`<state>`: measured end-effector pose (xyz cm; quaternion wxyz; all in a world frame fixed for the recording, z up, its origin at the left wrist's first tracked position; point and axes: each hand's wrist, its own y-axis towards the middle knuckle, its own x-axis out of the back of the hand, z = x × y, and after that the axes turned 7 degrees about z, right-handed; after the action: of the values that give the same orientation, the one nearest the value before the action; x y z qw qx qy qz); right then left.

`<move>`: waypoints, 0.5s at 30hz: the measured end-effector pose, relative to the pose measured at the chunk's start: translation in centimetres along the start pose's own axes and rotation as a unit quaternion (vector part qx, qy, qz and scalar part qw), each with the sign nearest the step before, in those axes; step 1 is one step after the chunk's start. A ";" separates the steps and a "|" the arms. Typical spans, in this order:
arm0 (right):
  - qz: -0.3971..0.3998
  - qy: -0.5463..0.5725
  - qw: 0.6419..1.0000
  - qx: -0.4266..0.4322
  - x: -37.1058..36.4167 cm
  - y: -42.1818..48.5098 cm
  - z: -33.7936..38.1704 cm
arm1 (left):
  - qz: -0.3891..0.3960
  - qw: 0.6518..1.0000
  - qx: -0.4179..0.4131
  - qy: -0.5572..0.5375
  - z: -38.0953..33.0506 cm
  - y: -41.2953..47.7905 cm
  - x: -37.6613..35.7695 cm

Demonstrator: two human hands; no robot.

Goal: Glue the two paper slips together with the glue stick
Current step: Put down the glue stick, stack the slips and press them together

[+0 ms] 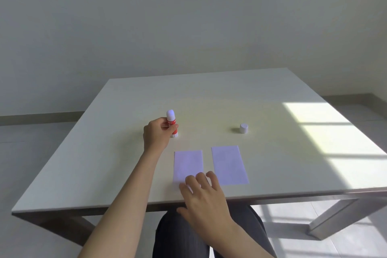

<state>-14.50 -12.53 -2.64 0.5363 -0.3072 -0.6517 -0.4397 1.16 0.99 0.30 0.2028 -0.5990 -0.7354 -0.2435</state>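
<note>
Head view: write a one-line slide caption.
Left hand grips uncapped glue stick; right hand pins left paper slip.

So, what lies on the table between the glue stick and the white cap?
Nothing. In the head view the table is bare between the glue stick, held upright by the left hand, and the cap. Both paper slips lie nearer the person.

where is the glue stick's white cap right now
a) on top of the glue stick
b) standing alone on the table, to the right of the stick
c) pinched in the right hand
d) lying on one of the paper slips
b: the cap stands by itself on the table, apart from the glue stick that the left hand grips; the right hand rests its fingers on the left paper slip.
</note>
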 end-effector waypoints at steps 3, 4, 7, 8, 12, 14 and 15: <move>-0.042 0.000 0.999 0.007 0.0 -0.1 0.3 | 0.016 1.000 0.002 0.001 0.3 0.1 -0.2; -0.055 -0.002 0.998 0.013 0.1 -0.2 0.4 | 0.026 1.000 0.006 -0.004 0.5 0.1 -0.1; -0.081 0.016 0.996 0.029 0.8 -0.2 0.3 | 0.048 0.998 0.034 -0.006 0.8 0.0 -0.1; -0.089 0.030 0.995 0.021 1.2 0.0 0.0 | 0.025 0.999 0.030 -0.004 0.7 -0.3 -0.1; -0.133 0.181 0.971 -0.076 4.0 0.9 -2.2 | -0.164 0.981 -0.100 -0.037 0.1 -3.7 0.8; -0.164 0.289 0.933 -0.135 5.4 1.3 -3.7 | -0.188 0.969 -0.146 -0.072 0.0 -5.9 0.9; -0.176 0.349 0.907 -0.160 5.9 1.5 -4.4 | -0.167 0.970 -0.147 -0.094 -0.1 -7.1 0.8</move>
<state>-12.73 -16.33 3.61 0.5870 -0.0966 -0.3872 -0.7044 -5.96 0.43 0.04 -0.0015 -0.5108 -0.7970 -0.3222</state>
